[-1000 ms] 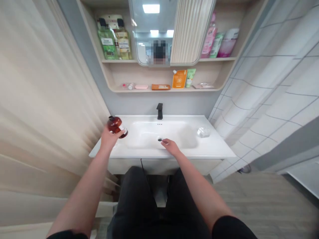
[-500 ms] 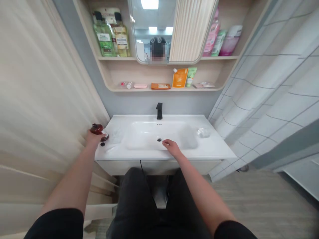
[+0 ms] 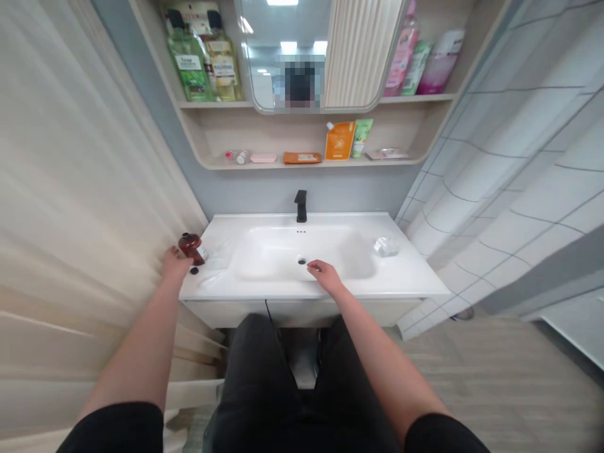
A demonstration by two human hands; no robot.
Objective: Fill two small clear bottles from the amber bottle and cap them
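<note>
A reddish-brown bottle (image 3: pixel 190 248) with a pale label stands at the left end of the white counter. My left hand (image 3: pixel 175 263) is beside it, fingers apart, with the thumb side near or touching the bottle. Just below the bottle lies a small black cap (image 3: pixel 194 271). My right hand (image 3: pixel 324 275) hovers over the front of the white sink basin (image 3: pixel 268 258), right of the drain (image 3: pixel 301 261). Its fingers are pinched together, and whether something small is between them is hidden.
A black faucet (image 3: pixel 301 206) rises behind the basin. Clear plastic items (image 3: pixel 218 257) lie left of it, and a clear crumpled object (image 3: pixel 385 246) sits right. Above, a shelf (image 3: pixel 264 167) holds pouches and tubes. A beige curtain (image 3: pixel 94 157) hangs at the left.
My left hand has loosened from the bottle, which was tilted in its grasp and is now more upright on the counter. My right hand has barely moved. The view has shifted slightly.
</note>
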